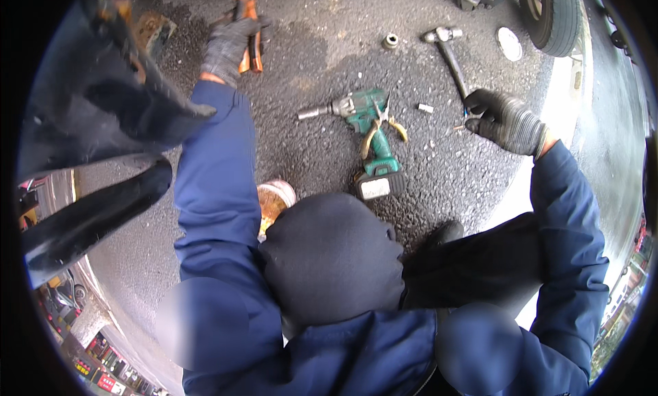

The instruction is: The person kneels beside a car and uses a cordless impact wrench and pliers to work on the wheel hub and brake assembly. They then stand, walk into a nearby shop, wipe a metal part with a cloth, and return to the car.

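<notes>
Orange-handled tool (254, 51) lies at 11 o'clock on the wet asphalt (308, 60), clock positions being read from the centre of the view with 12 farthest from the person. The left hand (232, 48), in a grey glove, lies across this tool, whose orange parts show above and below the fingers; whether the grip is closed cannot be told.

The right hand (508, 122), in a black-and-grey glove, is at 2 o'clock, bent at the fingers, with thumb and forefinger apart at the tips. A small blue-tipped item (466, 113) shows at the gap; whether it is grasped cannot be told. The hammer (452, 67) lies between 1 and 2 o'clock, its head pointing away from the person and its handle end just beside the right fingertips.

At 1 o'clock, a green cordless power tool (380, 146) lies with its nose toward 10, yellow-handled pliers (401, 129) resting on it. Toward 1, farther out, stands a metal socket (391, 41). An open container (279, 192) sits at 9 o'clock, beside the left sleeve; a vehicle wheel (556, 22) is at 2, near the rim.
</notes>
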Demonstrator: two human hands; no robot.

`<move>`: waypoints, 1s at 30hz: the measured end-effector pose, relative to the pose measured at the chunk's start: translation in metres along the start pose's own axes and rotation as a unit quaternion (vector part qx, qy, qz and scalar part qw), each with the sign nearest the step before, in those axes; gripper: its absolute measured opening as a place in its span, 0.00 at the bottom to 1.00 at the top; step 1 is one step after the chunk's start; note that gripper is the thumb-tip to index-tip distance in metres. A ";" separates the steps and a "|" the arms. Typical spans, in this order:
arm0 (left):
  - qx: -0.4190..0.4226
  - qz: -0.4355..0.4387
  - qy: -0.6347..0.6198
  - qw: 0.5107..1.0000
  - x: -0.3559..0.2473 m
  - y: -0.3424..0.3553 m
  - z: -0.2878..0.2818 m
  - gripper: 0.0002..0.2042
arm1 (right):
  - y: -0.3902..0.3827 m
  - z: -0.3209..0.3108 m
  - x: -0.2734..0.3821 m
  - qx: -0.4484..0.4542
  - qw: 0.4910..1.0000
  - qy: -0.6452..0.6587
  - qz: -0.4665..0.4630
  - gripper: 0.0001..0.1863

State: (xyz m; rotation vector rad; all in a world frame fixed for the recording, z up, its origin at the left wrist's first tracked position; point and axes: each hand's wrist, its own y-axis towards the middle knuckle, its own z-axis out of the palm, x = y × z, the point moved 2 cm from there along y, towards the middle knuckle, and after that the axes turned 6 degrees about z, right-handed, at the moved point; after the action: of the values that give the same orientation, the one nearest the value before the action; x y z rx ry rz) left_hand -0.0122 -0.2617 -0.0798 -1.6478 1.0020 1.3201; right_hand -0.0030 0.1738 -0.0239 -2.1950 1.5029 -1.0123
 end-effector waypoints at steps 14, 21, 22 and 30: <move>0.047 0.007 -0.066 0.997 0.004 -0.001 0.007 0.18 | 0.002 0.001 -0.001 0.015 0.998 0.063 0.008 0.22; 0.132 0.029 -0.087 0.987 0.007 -0.006 0.010 0.16 | 0.002 0.001 -0.002 0.007 0.999 0.052 0.014 0.21; 0.107 0.015 -0.004 0.994 0.005 -0.006 0.007 0.18 | 0.002 0.001 -0.002 0.009 0.998 0.068 0.014 0.21; -0.033 -0.033 0.044 0.998 0.002 -0.007 0.004 0.10 | 0.002 0.003 -0.002 -0.009 1.000 0.013 -0.004 0.21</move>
State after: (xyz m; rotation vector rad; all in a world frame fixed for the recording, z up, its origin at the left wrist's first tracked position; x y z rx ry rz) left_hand -0.0072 -0.2552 -0.0815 -1.7869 0.9560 1.2583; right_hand -0.0030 0.1742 -0.0279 -2.2087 1.5220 -1.0390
